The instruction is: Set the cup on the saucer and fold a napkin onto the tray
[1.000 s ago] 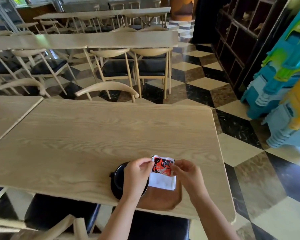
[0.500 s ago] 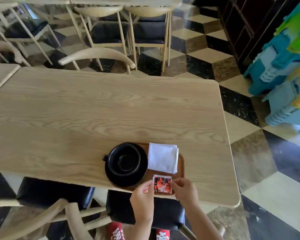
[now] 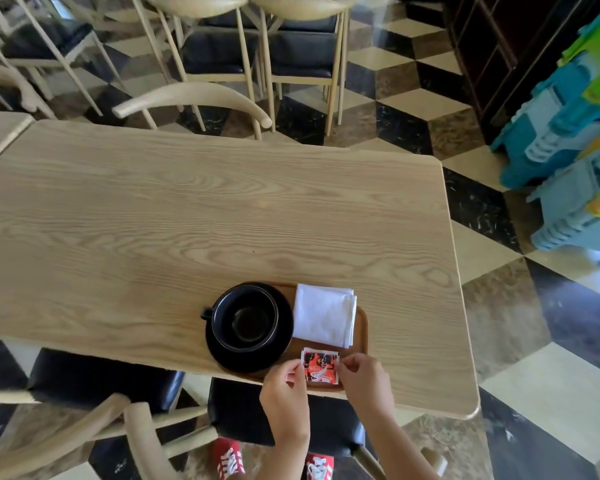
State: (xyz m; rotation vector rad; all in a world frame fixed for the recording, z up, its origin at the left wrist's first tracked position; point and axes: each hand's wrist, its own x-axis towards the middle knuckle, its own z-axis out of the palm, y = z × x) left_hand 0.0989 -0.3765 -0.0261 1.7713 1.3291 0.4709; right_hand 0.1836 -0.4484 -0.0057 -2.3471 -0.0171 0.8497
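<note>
A black cup [image 3: 246,318] stands on a black saucer [image 3: 281,351] at the left end of a brown wooden tray [image 3: 361,330], near the table's front edge. A folded white napkin [image 3: 324,318] lies flat on the tray to the right of the saucer. At the tray's front edge is a small red, black and white packet [image 3: 321,370]. My left hand [image 3: 284,389] pinches the packet's left side and my right hand [image 3: 362,382] pinches its right side. Whether the packet rests on the tray or is held just above it, I cannot tell.
The light wooden table [image 3: 187,216] stretches away to the left and back. Wooden chairs with black seats [image 3: 222,50] stand behind it, and one chair [image 3: 132,427] is below left. Blue and green plastic stools [image 3: 575,140] are stacked at the right on a checkered floor.
Both hands have carried the packet from above the napkin toward me to the tray's front edge. The napkin now lies uncovered on the tray. The view has tilted downward.
</note>
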